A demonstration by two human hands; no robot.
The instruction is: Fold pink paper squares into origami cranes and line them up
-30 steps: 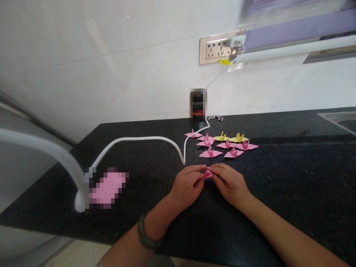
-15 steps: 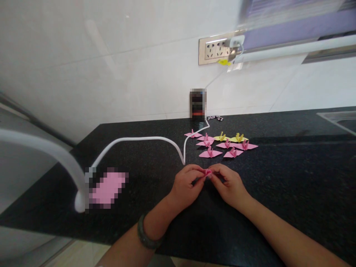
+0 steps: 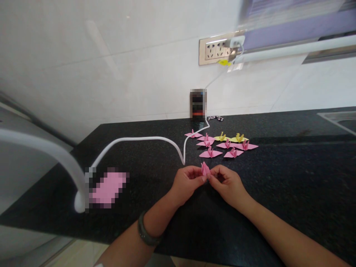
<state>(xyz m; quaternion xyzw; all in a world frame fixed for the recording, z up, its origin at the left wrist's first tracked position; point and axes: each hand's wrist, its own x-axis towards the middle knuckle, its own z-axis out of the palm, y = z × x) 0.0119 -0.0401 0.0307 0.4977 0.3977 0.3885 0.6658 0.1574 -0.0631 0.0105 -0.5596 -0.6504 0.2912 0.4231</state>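
Note:
Between my two hands is a small piece of folded pink paper (image 3: 205, 169), upright with its points upward. My left hand (image 3: 185, 183) pinches its left side and lower edge between thumb and fingers. At its lower right, the thumb and fingertips of my right hand (image 3: 229, 181) are closed on it as well; the fingertips hide part of the folds. Just beyond my hands lie several pink paper cranes (image 3: 210, 153) and two yellow paper cranes (image 3: 238, 138), set out in loose rows on the counter.
The black counter (image 3: 155, 159) meets a tiled wall. A white cable (image 3: 144, 138) crosses it toward a blurred dark device (image 3: 198, 105) at the wall. Left lies a blurred pink patch (image 3: 109, 189) beside a white bent stand (image 3: 61, 155). Sockets (image 3: 215, 50) are above; a sink edge (image 3: 338, 120) is right.
The folded pink paper has been turned from lying low between my fingertips to standing upright, showing its pointed top. My fingers have shifted slightly around it; the cranes stay in place.

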